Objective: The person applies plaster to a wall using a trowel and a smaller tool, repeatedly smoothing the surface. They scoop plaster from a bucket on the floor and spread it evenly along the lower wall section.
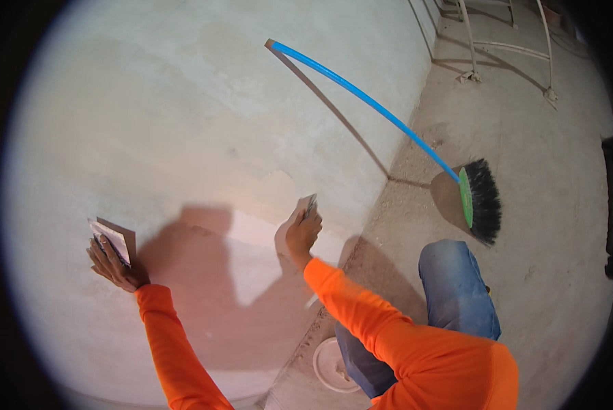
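Pale wall (149, 123) — our left hand (117, 268) grips a plate (114, 239), likely light, by its near side; right hand (303, 236) clamps a stiff-looking scraper (311, 203).

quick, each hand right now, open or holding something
Left hand: holding a flat whitish piece, fingers spread across it.
Right hand: closed around a small flat tool.

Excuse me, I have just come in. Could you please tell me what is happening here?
A person in orange sleeves is at a pale wall. The left hand holds a flat pale plate; the right hand grips a small flat tool near the wall; contact is unclear. A blue-handled broom leans on the wall, and a round pale container or lid sits beside the person's leg.
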The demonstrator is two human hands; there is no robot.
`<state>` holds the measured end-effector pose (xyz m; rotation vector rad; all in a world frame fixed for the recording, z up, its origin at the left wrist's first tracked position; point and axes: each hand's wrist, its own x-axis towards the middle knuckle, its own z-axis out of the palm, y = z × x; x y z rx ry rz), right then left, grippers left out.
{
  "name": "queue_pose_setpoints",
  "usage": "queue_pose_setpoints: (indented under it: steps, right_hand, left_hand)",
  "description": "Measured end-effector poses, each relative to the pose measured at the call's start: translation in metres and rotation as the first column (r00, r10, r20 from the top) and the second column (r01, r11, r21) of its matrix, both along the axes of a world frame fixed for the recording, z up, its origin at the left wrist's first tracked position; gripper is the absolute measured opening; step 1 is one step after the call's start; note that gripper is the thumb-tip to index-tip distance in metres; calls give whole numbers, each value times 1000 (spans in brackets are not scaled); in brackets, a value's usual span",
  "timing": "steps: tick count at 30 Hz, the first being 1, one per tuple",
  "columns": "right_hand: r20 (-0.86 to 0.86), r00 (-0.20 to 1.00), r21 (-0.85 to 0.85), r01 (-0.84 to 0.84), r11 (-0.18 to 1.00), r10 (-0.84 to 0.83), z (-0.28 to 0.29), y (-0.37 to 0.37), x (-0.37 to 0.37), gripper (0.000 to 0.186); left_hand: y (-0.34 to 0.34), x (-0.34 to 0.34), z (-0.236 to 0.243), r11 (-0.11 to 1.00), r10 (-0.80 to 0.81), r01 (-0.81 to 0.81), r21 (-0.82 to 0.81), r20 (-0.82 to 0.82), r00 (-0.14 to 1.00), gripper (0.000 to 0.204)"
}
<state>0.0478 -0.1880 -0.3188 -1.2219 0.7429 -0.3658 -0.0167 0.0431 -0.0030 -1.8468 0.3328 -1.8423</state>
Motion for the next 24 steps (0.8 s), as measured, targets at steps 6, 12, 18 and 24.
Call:
queue_pose_setpoints:
  steps: [6,12,18,24]
  right_hand:
    - [149,983,-1,-109,994,108,99,-11,35,48]
    - [380,921,-285,32,958,82,196,22,3,61]
    - [725,593,-198,-308,930,351,167,54,-57,56]
    - [370,929,-243,102,965,-5,34,2,-17,46]
  left_hand:
    - [1,3,-3,1000,-5,6,-15,18,1000,48]
    - [1,6,-4,998,-22,23,-55,18,1000,49]
    - [2,4,-4,997,-16,16,-69,2,1000,49]
    - [2,6,-5,996,20,-19,-83,18,1000,51]
